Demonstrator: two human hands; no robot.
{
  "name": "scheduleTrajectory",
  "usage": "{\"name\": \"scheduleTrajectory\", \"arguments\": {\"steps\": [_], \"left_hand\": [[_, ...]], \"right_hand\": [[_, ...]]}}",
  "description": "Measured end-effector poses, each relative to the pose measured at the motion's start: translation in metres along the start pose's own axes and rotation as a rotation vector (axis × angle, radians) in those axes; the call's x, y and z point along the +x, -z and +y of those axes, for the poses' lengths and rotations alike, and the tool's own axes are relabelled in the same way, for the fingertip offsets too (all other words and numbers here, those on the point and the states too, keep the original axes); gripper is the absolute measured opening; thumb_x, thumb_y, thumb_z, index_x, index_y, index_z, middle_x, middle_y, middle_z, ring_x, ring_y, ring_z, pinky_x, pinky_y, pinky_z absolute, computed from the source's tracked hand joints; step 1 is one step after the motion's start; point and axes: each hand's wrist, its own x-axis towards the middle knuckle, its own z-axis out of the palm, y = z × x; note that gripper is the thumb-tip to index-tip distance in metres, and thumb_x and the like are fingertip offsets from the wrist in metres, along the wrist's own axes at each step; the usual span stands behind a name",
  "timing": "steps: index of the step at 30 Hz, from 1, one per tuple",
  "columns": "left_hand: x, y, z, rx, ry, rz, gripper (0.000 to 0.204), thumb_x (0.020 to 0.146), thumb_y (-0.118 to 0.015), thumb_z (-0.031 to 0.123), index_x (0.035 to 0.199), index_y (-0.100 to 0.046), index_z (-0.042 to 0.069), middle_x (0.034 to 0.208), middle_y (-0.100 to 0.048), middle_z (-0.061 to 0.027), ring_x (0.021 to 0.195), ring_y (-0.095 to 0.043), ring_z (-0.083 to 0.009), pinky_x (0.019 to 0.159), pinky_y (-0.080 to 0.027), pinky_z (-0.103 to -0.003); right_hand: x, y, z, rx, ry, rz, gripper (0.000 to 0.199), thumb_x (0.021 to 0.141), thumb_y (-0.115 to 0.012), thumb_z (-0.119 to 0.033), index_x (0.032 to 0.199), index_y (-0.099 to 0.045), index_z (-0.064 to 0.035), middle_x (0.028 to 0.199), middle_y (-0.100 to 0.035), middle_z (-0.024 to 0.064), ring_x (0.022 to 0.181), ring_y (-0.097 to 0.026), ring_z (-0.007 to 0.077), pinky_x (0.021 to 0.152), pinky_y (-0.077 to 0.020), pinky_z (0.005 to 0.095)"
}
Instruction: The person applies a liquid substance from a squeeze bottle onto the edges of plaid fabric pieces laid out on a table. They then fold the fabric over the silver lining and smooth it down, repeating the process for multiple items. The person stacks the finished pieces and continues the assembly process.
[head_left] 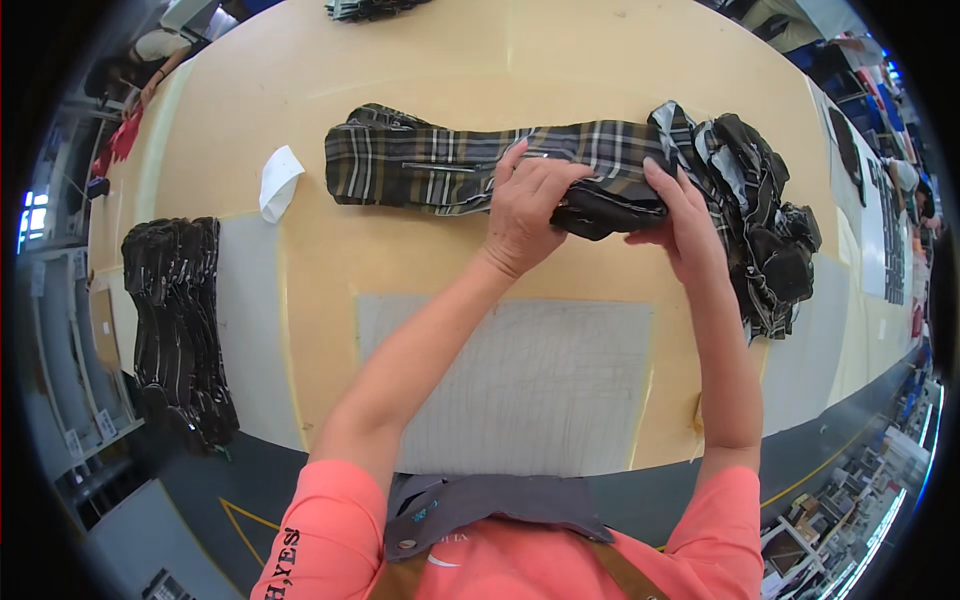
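A long folded plaid garment (425, 165) lies across the upper middle of the frame, flat on a work table. Its woven cloth is checked in black, olive brown and white, with a narrow dark slit, perhaps a zip, running lengthwise; a rounded dark fold bulges from its lower edge.

A person's left hand (532, 210) rests over the middle, fingers loosely spread on the cloth. The right hand (688, 215) curves around the right end of the dark fold, thumb and fingers apart. Both touch the fabric; whether either is pinching it, I cannot tell.

Just right of the garment sits a crumpled heap of matching plaid cloth (765, 255), soft and lumpy, with pale linings showing. Near its left end is a small curved piece of white paper or cloth (281, 184). At the left, a neat stack of dark folded garments (175, 320) reaches the table's edge.

The table (420, 265) is broad, smooth and tan, inset with a matte grey rectangle (510, 380) at lower centre. Beyond it are a dark grey floor (245, 470) with yellow lines, metal shelving (75, 350) at left, and another person (160, 55) at upper left.
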Motion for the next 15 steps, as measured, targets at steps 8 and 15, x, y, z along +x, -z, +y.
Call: {"name": "scheduleTrajectory", "arguments": {"steps": [8,15], "left_hand": [[0.007,0.077,0.025,-0.044,-0.035,0.044,0.038,0.064,-0.075,0.008,0.099,-0.062,0.014,0.083,-0.062,0.0009,0.084,-0.061,-0.0197,0.1,-0.034,-0.046],[0.014,0.146,0.053,-0.182,0.093,0.149,0.049,0.067,-0.078,0.015,0.11,-0.057,0.008,0.096,-0.06,-0.0073,0.094,-0.058,-0.0276,0.099,-0.037,-0.042]], "right_hand": [[-0.075,-0.044,-0.078,-1.29,1.25,-0.027,0.08,0.068,-0.079,-0.027,0.139,-0.044,-0.0142,0.105,-0.064,0.0029,0.109,-0.059,0.0203,0.113,-0.0239,0.0469],[-0.092,-0.082,-0.114,-1.198,1.49,-0.236,0.046,0.061,-0.074,-0.001,0.104,-0.059,-0.0101,0.077,-0.065,0.0051,0.074,-0.064,0.0248,0.103,-0.0433,0.0416]]}}
